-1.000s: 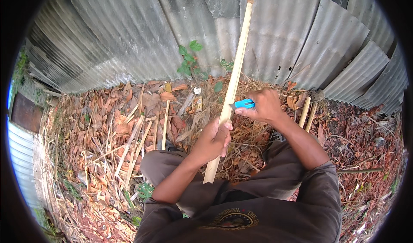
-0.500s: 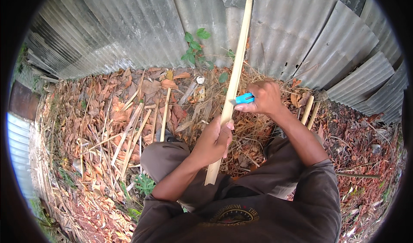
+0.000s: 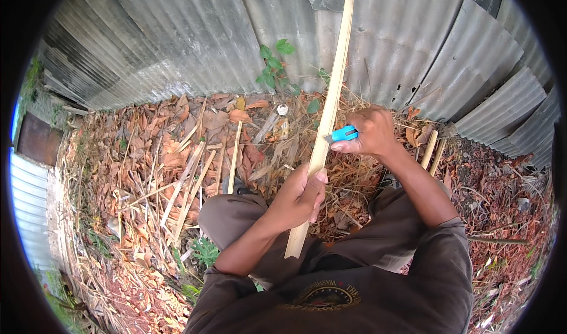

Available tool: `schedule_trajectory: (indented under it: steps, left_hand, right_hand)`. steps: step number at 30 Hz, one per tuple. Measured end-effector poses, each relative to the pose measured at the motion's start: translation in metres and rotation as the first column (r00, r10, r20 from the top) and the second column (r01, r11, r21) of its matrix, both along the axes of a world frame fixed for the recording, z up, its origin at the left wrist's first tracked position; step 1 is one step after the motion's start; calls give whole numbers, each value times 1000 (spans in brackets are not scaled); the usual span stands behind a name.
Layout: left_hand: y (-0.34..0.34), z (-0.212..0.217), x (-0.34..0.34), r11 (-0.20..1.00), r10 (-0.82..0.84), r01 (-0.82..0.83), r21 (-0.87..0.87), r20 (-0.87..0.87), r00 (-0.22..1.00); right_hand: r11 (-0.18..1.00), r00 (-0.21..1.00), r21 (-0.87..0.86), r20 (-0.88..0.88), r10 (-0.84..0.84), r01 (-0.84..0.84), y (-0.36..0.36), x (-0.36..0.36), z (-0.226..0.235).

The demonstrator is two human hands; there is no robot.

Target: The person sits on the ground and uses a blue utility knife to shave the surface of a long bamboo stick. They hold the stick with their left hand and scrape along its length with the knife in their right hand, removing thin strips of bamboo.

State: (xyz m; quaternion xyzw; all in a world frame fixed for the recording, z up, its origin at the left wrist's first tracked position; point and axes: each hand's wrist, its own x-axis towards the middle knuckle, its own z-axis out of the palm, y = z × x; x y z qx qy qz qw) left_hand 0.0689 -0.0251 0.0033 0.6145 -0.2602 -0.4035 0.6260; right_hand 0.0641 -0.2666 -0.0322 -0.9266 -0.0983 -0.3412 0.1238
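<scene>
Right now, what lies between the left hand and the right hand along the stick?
In the head view, only a short bare stretch of the bamboo stick separates the left hand from the right hand, which holds a blue knife.

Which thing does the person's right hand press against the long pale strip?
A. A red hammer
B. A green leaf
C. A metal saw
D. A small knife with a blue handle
D: the right hand holds a small blue-handled knife against the long bamboo strip, which the left hand grips lower down.
</scene>
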Motion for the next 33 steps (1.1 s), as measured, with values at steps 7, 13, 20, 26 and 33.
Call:
schedule_trajectory:
  steps: [7,13,20,26,33]
  left_hand:
    - [-4,0,-13,996,-83,84,12,-41,996]
    - [-6,7,-15,995,-98,99,17,-58,994]
    - [14,7,-54,968,-238,245,49,-119,964]
    - [39,-6,-62,951,-283,297,82,-148,948]
    - [71,-5,-64,936,-243,290,199,-231,942]
  right_hand:
    - [979,979,-34,47,-198,200,-52,11,8]
    - [986,978,-66,155,-140,151,-64,14,7]
    - [730,751,181,-189,-632,660,-149,10,17]
    - [744,753,129,-184,-632,656,-160,-14,9]
    - [717,710,-82,-101,-697,692,-210,-41,-21]
